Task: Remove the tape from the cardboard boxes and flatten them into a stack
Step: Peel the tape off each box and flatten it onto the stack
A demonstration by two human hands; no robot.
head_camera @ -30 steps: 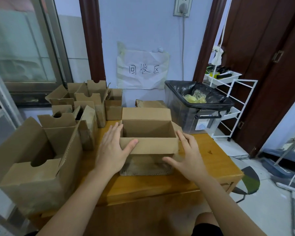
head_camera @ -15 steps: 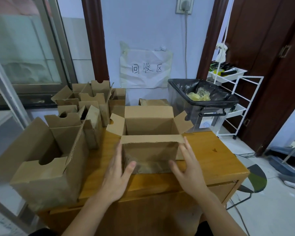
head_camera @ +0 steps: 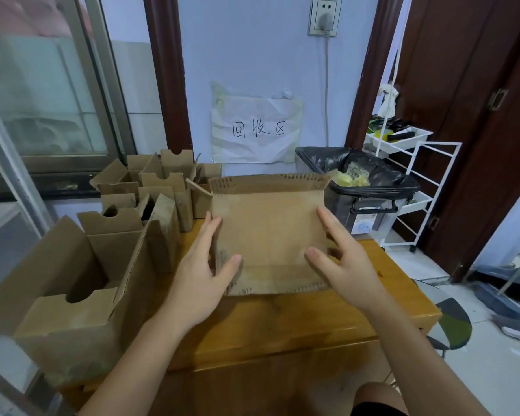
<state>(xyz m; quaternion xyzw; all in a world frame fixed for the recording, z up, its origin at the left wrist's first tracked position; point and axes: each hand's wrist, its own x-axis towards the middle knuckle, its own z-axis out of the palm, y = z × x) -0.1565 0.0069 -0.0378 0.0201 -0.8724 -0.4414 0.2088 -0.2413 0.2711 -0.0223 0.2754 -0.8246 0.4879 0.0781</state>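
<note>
A brown cardboard box (head_camera: 267, 229) is tipped up on the wooden table (head_camera: 297, 319), its flat underside facing me with tape residue along the lower flap. My left hand (head_camera: 204, 265) lies against its left side with straight fingers, thumb on the facing panel. On the other side, my right hand (head_camera: 342, 259) touches the box's right edge with spread straight fingers, the thumb also on the panel. The box's opening points away and is hidden.
Several open cardboard boxes (head_camera: 150, 199) crowd the table's left, the largest (head_camera: 72, 280) at the near left corner. A black-lined bin (head_camera: 370, 190) with wadded tape stands behind the table on the right, beside a white wire rack (head_camera: 403, 145). A paper sign (head_camera: 257, 129) hangs on the wall.
The box has been tipped away from me, from standing open-side up to showing its underside. Both hands shifted up along its sides.
</note>
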